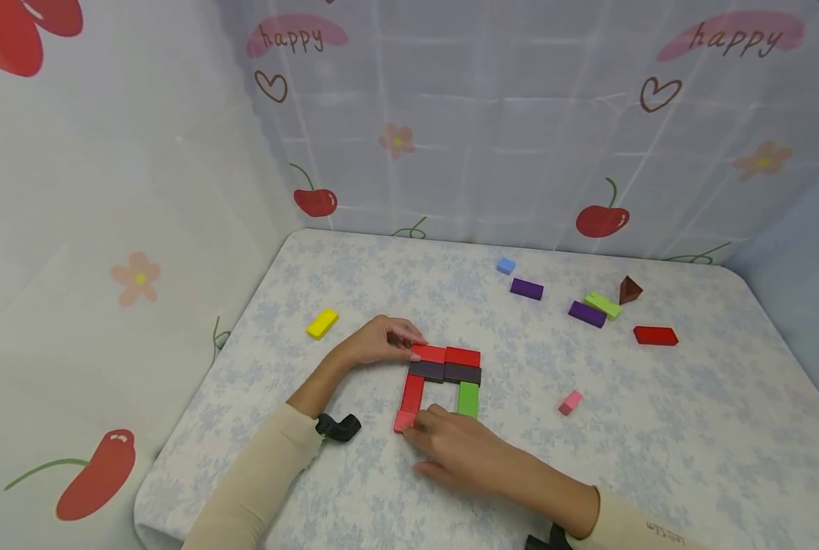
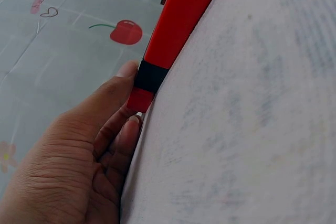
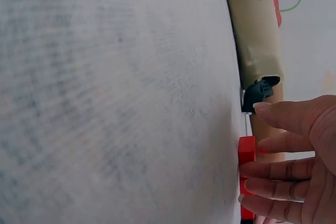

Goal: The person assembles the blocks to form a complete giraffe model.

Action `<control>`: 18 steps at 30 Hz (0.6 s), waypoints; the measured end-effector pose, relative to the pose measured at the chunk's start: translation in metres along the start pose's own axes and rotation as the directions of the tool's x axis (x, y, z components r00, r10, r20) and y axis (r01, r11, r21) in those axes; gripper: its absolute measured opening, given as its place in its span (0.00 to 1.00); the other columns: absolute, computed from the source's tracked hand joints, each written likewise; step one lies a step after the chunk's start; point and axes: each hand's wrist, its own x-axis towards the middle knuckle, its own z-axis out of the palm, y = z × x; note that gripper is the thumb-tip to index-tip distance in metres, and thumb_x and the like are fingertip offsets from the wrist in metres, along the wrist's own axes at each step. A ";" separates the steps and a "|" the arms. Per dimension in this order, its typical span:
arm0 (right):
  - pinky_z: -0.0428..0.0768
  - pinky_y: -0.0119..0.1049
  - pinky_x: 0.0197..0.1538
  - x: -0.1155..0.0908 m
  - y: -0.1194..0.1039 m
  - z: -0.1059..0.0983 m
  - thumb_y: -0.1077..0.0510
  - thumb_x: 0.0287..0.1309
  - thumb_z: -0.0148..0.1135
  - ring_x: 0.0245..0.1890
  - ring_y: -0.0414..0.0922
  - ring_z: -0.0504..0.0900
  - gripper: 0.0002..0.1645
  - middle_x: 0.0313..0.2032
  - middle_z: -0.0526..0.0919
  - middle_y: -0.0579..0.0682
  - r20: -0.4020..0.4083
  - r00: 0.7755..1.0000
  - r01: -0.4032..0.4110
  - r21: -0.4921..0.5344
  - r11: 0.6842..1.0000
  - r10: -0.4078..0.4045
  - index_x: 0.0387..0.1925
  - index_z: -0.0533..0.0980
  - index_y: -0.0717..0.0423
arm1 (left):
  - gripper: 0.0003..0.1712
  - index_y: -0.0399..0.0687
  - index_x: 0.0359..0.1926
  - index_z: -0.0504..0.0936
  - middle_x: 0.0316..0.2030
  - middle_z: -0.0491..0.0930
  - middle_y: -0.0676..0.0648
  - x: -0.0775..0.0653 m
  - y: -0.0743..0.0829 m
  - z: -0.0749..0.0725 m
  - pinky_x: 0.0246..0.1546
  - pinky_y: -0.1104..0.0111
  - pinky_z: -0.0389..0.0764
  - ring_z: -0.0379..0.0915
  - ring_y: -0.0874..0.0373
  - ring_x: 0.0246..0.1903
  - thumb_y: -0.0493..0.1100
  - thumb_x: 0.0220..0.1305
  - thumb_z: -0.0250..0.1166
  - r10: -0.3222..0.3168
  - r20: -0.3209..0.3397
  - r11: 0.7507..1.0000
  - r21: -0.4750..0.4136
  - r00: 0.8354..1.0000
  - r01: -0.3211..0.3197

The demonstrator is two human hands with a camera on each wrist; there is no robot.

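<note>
In the head view, two red blocks, left [image 1: 432, 353] and right [image 1: 463, 357], lie behind two dark blocks [image 1: 426, 371]. A long red block [image 1: 412, 391] with a lighter red block [image 1: 403, 421] at its near end forms the left side; a green block [image 1: 468, 399] forms the right. My left hand [image 1: 383, 341] has its thumb and curled fingers about the left end of the far-left red block. My right hand [image 1: 461, 447] rests its fairly straight fingertips by the lighter red block; the right wrist view shows these fingers [image 3: 278, 170] against red.
A yellow block [image 1: 323, 324] lies to the left. Toward the right are a pink block [image 1: 570, 402], a red block [image 1: 655, 336], purple blocks [image 1: 526, 289], a lime block [image 1: 603, 305], a brown pyramid [image 1: 629, 290] and a blue block [image 1: 506, 265]. Curtains stand behind the patterned table.
</note>
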 end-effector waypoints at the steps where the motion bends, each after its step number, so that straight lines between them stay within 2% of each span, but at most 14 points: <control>1: 0.80 0.31 0.50 -0.001 0.001 0.000 0.45 0.63 0.71 0.51 0.40 0.77 0.32 0.52 0.80 0.46 -0.006 1.000 -0.015 0.015 1.000 0.015 0.64 0.77 0.53 | 0.17 0.36 0.50 0.88 0.47 0.85 0.40 0.001 -0.004 0.001 0.45 0.64 0.82 0.79 0.55 0.38 0.34 0.59 0.75 -0.002 -0.002 1.000 0.002 1.000 0.002; 5: 0.83 0.35 0.49 -0.010 0.008 -0.007 0.46 0.63 0.70 0.52 0.42 0.79 0.37 0.55 0.78 0.48 -0.045 0.995 -0.089 0.062 0.994 0.091 0.70 0.71 0.51 | 0.17 0.39 0.50 0.89 0.47 0.85 0.42 0.002 -0.016 0.002 0.44 0.65 0.82 0.79 0.53 0.39 0.36 0.59 0.76 -0.005 -0.012 1.000 0.007 1.000 0.005; 11: 0.85 0.40 0.46 -0.032 0.028 -0.025 0.49 0.60 0.74 0.50 0.44 0.81 0.36 0.56 0.79 0.50 -0.148 0.974 -0.164 0.058 0.985 0.171 0.67 0.74 0.52 | 0.17 0.47 0.50 0.90 0.47 0.86 0.49 0.000 -0.018 0.001 0.42 0.66 0.81 0.79 0.56 0.39 0.41 0.59 0.77 -0.004 -0.015 1.000 -0.005 1.000 0.004; 15: 0.85 0.44 0.46 -0.053 0.046 -0.035 0.51 0.57 0.76 0.53 0.48 0.82 0.31 0.56 0.81 0.53 -0.189 0.949 -0.253 0.027 0.967 0.254 0.62 0.79 0.52 | 0.17 0.49 0.50 0.90 0.47 0.86 0.52 0.000 -0.020 0.000 0.42 0.65 0.82 0.79 0.57 0.39 0.42 0.59 0.77 0.010 -0.010 1.000 -0.016 1.000 -0.010; 18: 0.85 0.46 0.46 -0.070 0.061 -0.040 0.53 0.54 0.78 0.53 0.51 0.82 0.30 0.55 0.81 0.55 -0.208 0.923 -0.336 -0.024 0.941 0.324 0.59 0.81 0.54 | 0.17 0.50 0.50 0.90 0.47 0.85 0.53 0.001 -0.022 0.000 0.42 0.65 0.82 0.79 0.57 0.39 0.42 0.59 0.77 0.019 -0.007 1.000 -0.012 1.000 -0.019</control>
